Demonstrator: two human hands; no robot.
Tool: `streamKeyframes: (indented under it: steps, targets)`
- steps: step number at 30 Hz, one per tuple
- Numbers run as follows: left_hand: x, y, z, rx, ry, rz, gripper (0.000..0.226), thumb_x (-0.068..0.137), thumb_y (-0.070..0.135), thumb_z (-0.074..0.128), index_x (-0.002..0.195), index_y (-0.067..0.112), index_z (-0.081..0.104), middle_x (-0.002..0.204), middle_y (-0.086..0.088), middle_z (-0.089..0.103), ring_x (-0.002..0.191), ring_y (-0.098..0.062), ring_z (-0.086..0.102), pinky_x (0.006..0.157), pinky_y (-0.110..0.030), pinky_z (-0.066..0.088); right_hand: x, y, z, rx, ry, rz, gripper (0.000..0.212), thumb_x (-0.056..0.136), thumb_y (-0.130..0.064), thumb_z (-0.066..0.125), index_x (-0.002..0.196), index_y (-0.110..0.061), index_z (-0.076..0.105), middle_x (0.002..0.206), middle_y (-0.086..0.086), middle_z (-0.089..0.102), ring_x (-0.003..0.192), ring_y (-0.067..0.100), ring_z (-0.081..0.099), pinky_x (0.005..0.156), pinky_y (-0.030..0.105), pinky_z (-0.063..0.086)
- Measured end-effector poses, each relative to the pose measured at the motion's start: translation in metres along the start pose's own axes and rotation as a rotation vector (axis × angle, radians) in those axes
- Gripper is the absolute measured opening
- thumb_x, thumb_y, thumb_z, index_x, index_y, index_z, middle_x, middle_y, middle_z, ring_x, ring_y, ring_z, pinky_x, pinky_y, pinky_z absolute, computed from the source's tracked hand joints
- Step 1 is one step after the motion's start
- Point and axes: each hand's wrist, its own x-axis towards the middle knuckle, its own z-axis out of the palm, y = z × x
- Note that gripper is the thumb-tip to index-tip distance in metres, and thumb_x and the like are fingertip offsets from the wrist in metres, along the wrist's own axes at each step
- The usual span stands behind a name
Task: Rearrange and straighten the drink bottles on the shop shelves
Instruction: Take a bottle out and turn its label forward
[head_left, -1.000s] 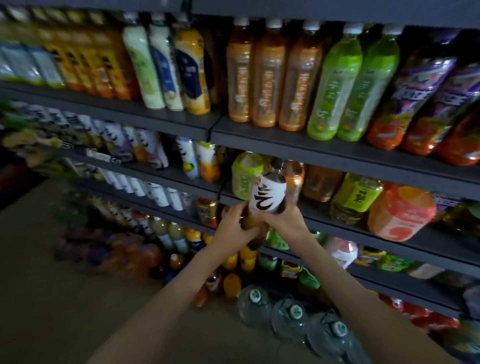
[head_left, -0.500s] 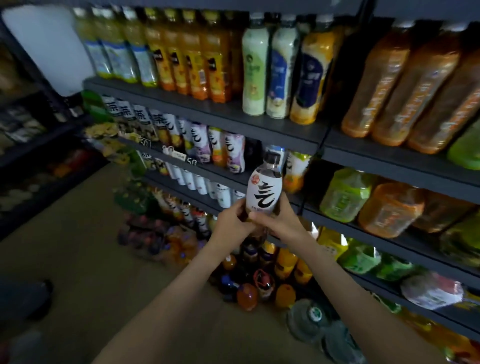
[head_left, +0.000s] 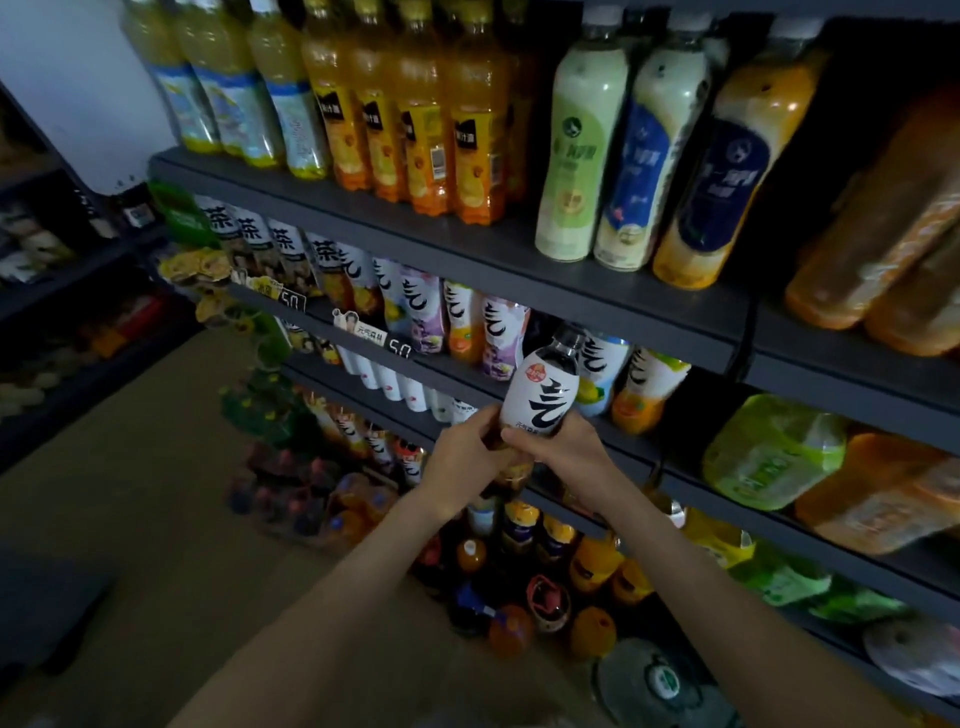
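I have one small bottle with a white label and dark cap (head_left: 540, 397) in hand, in the middle of the frame, off the shelf and held upright just in front of the second shelf's edge (head_left: 363, 349). My left hand (head_left: 462, 467) grips its lower part from the left and my right hand (head_left: 566, 452) from the right. The fingers of both are curled round the base, with the right thumb (head_left: 522, 438) lying across the bottom of the label. The far-side fingers are hidden behind the bottle.

Just above and behind it, the row of matching bottles (head_left: 457, 322) stands label-forward and fairly even. A dark gap (head_left: 540, 332) shows between the purple-labelled bottle (head_left: 501, 338) and the blue-and-yellow one (head_left: 597, 371). I judge that gap to be the slot for this bottle, so this placement is not yet finished.

On the top shelf, the orange juice bottles (head_left: 426, 130) and the pale milky drinks (head_left: 576, 156) look tidy enough. To the right of the frame, the amber tea bottles (head_left: 872, 234) and the big green bottle (head_left: 769, 452) appear to lean or lie askew, though the wide lens may exaggerate that. The bottles at the bottom centre (head_left: 519, 571) look jumbled. By my reckoning the left section is close to done, and the right and lower shelves remain.
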Motion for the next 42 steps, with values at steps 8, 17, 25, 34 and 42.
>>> streamKeyframes:
  steps: [8,17,25,34,42]
  targets:
    - [0.054,-0.026,-0.066,0.096,-0.459,0.087,0.048,0.083,0.026,0.07,0.129,0.021,0.056,0.122,0.007,0.064,0.109,-0.006,0.059,0.091,-0.024,0.048,0.017,-0.005,0.043,0.162,0.146,0.092,0.045,0.071,-0.024,0.082,0.111,-0.022,0.064,0.106,-0.005,0.07,0.099,0.012,0.065,0.082,0.033,0.055]
    - [0.08,-0.039,-0.096,0.254,-0.693,0.137,0.05,0.082,0.035,0.071,0.127,0.02,0.054,0.123,0.001,0.062,0.111,-0.015,0.058,0.095,-0.034,0.046,0.006,-0.005,0.095,0.182,0.527,0.124,0.071,0.062,-0.029,0.087,0.123,-0.021,0.05,0.111,-0.008,0.064,0.101,0.01,0.06,0.082,0.028,0.053]
    - [0.096,-0.042,-0.091,0.322,-0.466,0.165,0.042,0.09,0.029,0.061,0.127,0.009,0.055,0.122,-0.007,0.061,0.11,-0.022,0.057,0.082,-0.026,0.043,-0.011,0.002,0.068,0.119,0.833,0.121,0.07,0.064,-0.032,0.085,0.118,-0.018,0.044,0.109,-0.004,0.06,0.1,0.016,0.059,0.078,0.034,0.053]
    - [0.099,-0.065,-0.059,0.196,-0.366,0.212,0.032,0.092,0.023,0.058,0.121,0.01,0.057,0.114,-0.005,0.063,0.102,-0.019,0.059,0.08,-0.026,0.045,-0.01,0.031,0.063,0.144,0.978,0.046,0.062,0.072,-0.022,0.082,0.118,-0.015,0.041,0.106,-0.004,0.053,0.097,0.014,0.052,0.074,0.028,0.045]
    - [0.08,-0.035,-0.024,0.259,-0.419,0.267,0.027,0.091,0.024,0.058,0.115,0.012,0.062,0.111,-0.003,0.066,0.101,-0.016,0.061,0.078,-0.022,0.045,-0.038,0.038,0.031,0.19,1.043,0.069,0.06,0.071,-0.022,0.082,0.114,-0.021,0.04,0.108,-0.003,0.057,0.1,0.018,0.056,0.08,0.036,0.053]
